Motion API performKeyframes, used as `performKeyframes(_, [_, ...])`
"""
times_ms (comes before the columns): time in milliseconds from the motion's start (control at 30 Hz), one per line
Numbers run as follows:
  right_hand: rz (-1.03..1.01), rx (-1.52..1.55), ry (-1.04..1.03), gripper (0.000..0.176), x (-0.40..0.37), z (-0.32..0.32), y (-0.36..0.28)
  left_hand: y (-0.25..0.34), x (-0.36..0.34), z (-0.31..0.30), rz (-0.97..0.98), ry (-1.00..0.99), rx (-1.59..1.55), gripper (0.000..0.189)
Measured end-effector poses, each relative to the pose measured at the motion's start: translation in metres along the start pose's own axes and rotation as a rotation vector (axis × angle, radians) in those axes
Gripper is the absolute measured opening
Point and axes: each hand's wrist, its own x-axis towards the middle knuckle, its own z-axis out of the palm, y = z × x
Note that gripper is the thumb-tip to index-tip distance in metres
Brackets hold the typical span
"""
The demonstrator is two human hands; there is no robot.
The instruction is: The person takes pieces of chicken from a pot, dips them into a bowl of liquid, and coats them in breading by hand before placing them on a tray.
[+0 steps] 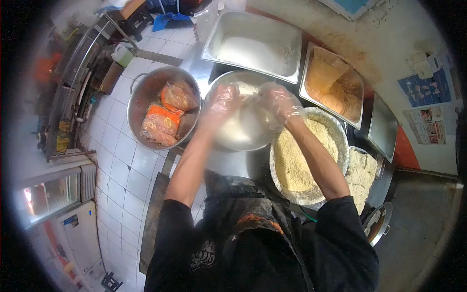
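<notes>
Both my hands wear clear plastic gloves and are over a round metal bowl (238, 134) with whitish contents. My left hand (224, 100) is at the bowl's left side, smeared by motion, so its fingers do not show clearly. On the right side, my right hand (282, 103) has its fingers curled inward over the bowl; what they hold, if anything, I cannot make out. Left of the bowl stands a large metal pot (134, 114) with bags of raw meat (163, 126). Near my right forearm is a wide basin of pale yellow crumbs (299, 158).
Behind the bowl stands a deep metal tray (206, 51) with white contents. Beside it, another metal tray (306, 85) holds orange-brown powder and a scoop-like piece. A tray of pale coated pieces (361, 177) lies at right. White tiled floor (116, 141) extends at left.
</notes>
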Motion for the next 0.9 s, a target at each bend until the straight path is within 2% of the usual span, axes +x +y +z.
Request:
performKeyframes(33, [0.050, 0.266, 0.090, 0.023, -0.003, -0.015, -0.010, 0.006, -0.001, -0.014, 0.002, -0.008, 0.000, 0.024])
performKeyframes(100, [0.080, 0.304, 0.065, 0.025, 0.001, -0.033, -0.016, 0.015, -0.001, -0.038, -0.186, -0.267, -0.065, 0.040])
performKeyframes(133, [0.063, 0.199, 0.069, 0.026, 0.004, -0.041, -0.018, 0.048, 0.009, -0.070, -0.106, -0.234, -0.121, 0.027])
performKeyframes(167, [0.046, 0.093, 0.073, 0.030, 0.005, -0.053, -0.024, 0.061, 0.012, -0.083, -0.098, -0.240, -0.120, 0.027])
performKeyframes(233, [0.027, 0.022, 0.098, 0.032, 0.009, -0.102, -0.066, 0.077, 0.011, -0.098, 0.017, -0.066, -0.214, 0.022])
performKeyframes(300, [0.219, -0.012, -0.122, 0.026, 0.010, -0.126, -0.083, 0.083, 0.015, -0.107, 0.034, -0.079, -0.172, 0.021])
performKeyframes(467, [0.118, 0.051, 0.061, 0.027, -0.001, -0.144, -0.084, 0.106, 0.015, -0.131, 0.061, -0.048, -0.170, 0.022])
performKeyframes(533, [0.019, 0.067, 0.176, 0.014, -0.004, -0.145, -0.083, 0.110, 0.014, -0.136, 0.086, -0.035, -0.162, 0.022])
performKeyframes(667, [-0.059, 0.121, 0.278, 0.014, -0.008, -0.138, -0.068, 0.129, 0.007, -0.150, 0.108, 0.017, -0.175, 0.019])
performKeyframes(733, [-0.185, 0.099, 0.449, 0.013, -0.004, -0.130, -0.062, 0.135, 0.004, -0.152, 0.104, 0.024, -0.229, 0.017])
performKeyframes(767, [-0.184, 0.100, 0.451, 0.013, -0.008, -0.127, -0.059, 0.136, 0.003, -0.153, 0.099, 0.033, -0.283, 0.015])
performKeyframes(833, [-0.023, 0.075, 0.288, 0.016, -0.014, -0.137, -0.084, 0.128, 0.002, -0.143, 0.075, 0.008, -0.319, 0.014])
performKeyframes(867, [-0.022, 0.076, 0.292, 0.016, -0.013, -0.131, -0.086, 0.120, 0.001, -0.134, 0.051, -0.017, -0.354, 0.014])
performKeyframes(900, [0.036, 0.033, 0.190, 0.019, -0.014, -0.119, -0.084, 0.105, -0.001, -0.118, 0.056, -0.019, -0.353, 0.014])
